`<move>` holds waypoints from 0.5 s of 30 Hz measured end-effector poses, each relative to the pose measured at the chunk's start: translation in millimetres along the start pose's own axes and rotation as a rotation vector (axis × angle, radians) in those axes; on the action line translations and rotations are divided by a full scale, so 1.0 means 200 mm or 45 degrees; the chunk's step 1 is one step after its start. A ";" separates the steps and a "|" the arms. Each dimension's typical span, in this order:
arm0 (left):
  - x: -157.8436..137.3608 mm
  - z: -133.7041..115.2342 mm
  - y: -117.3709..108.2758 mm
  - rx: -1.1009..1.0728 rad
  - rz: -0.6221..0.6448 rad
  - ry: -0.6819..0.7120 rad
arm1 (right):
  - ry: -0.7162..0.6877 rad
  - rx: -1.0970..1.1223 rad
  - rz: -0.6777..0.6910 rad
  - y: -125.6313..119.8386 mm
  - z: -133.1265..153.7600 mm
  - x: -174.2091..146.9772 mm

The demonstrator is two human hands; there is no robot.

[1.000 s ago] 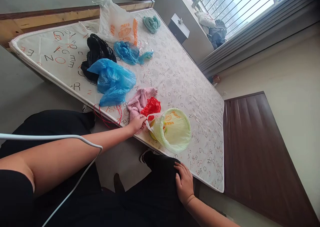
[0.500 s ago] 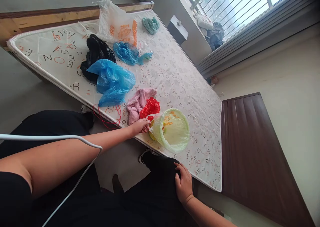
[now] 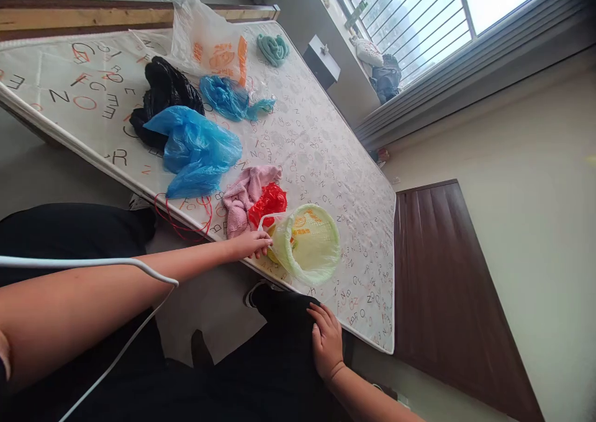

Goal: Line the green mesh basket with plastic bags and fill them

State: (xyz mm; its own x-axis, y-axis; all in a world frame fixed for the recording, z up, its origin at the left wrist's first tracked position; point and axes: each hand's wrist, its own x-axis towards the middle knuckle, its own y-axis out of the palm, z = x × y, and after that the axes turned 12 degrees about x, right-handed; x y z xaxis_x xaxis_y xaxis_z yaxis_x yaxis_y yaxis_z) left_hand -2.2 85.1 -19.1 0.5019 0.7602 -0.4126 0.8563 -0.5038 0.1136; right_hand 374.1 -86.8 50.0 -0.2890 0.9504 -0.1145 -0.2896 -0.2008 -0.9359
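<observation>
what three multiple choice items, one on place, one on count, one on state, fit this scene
1. Where does the right hand rest?
A on the person's dark-clothed leg
B on the mattress
C on the window sill

2. How many blue plastic bags lie on the mattress?
A one
B two
C four

3. What is the left hand doing?
A hanging free
B touching the rim of the pale green bag
C gripping the black bag

Key: 1 A, palm lies flat on the leg; 2 B, a larger and a smaller one; 3 B, fingertips meet the bag.
</observation>
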 end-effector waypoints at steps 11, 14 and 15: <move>0.11 0.01 -0.05 -0.255 0.375 -0.370 | 0.016 -0.003 -0.021 0.00 0.01 0.01; 0.12 0.02 -0.07 -0.329 0.454 -0.362 | 0.015 0.001 -0.013 0.00 0.01 0.01; 0.13 0.03 -0.07 -0.334 0.455 -0.344 | 0.012 0.002 -0.014 0.00 0.01 0.01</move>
State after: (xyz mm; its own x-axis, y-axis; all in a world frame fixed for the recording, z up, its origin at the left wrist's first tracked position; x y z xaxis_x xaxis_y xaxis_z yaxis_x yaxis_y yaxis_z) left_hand -2.9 109.0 -36.9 0.7491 0.4087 -0.5213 0.6561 -0.5665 0.4987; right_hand 371.3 -85.6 50.6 -0.2776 0.9547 -0.1074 -0.2941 -0.1909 -0.9365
